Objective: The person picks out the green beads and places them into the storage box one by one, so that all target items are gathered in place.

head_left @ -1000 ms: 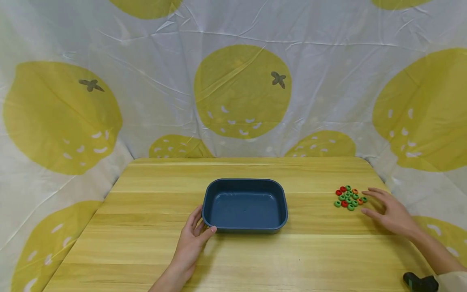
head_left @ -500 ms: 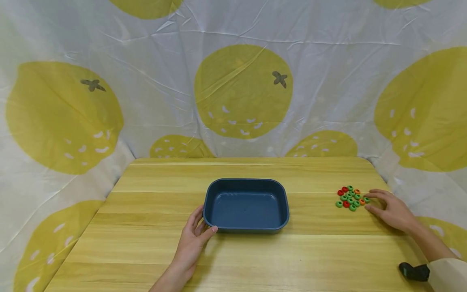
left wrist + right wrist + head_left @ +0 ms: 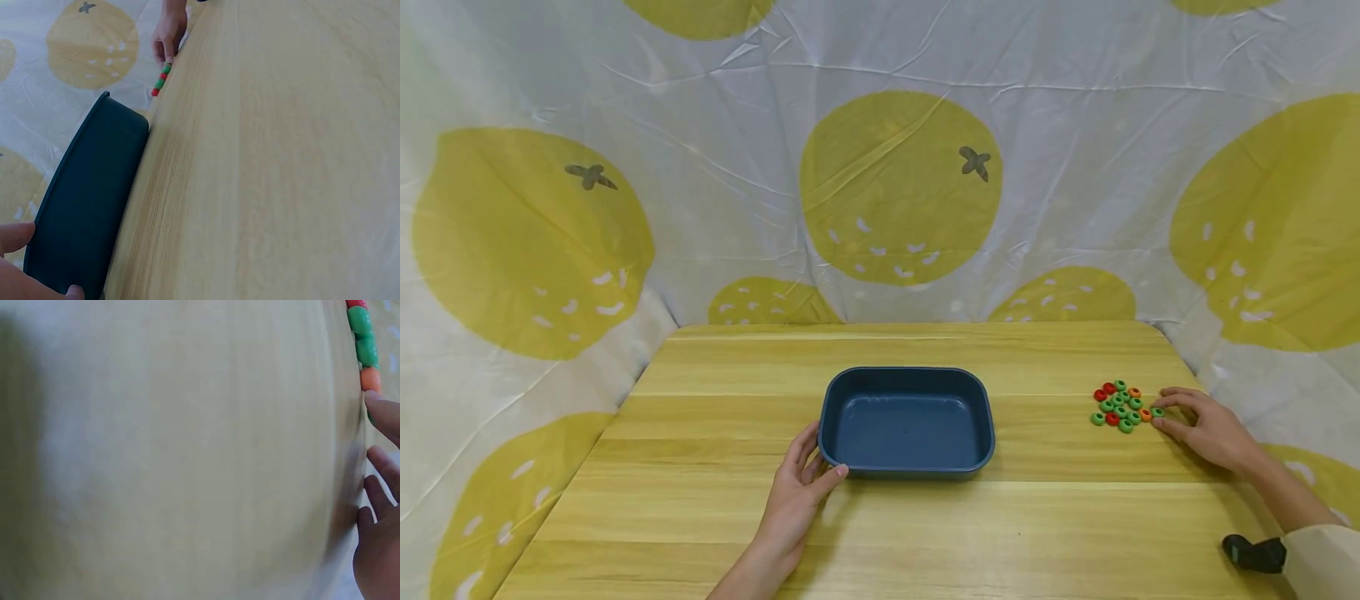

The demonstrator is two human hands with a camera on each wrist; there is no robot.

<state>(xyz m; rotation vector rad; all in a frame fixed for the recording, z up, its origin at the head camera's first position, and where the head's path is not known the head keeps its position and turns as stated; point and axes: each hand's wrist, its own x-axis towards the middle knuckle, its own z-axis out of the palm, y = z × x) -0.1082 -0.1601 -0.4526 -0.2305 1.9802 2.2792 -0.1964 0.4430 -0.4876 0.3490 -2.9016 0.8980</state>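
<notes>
In the head view a dark blue rectangular plastic tub (image 3: 904,473) sits mid-table. My left hand (image 3: 790,504) grips its left front corner, thumb on the front rim and fingers along the left wall. To the right lies a cluster of small red, green and orange beads (image 3: 1117,404) with holes. At the cluster's right edge my right hand (image 3: 1213,433) pinches one green bead (image 3: 1157,412) between thumb and index finger. In the right wrist view the thumb mostly hides that bead, beside an orange bead (image 3: 370,380).
Everything stands on a wooden table (image 3: 700,483). A lemon-print cloth (image 3: 902,183) hangs behind it and along both sides. A black object (image 3: 1253,554) shows by the right sleeve (image 3: 1321,562). The beads lie near the table's right edge.
My right hand has closed its thumb and index finger around the green bead, which has shifted slightly right, away from the orange one. The left hand and the tub stay put.
</notes>
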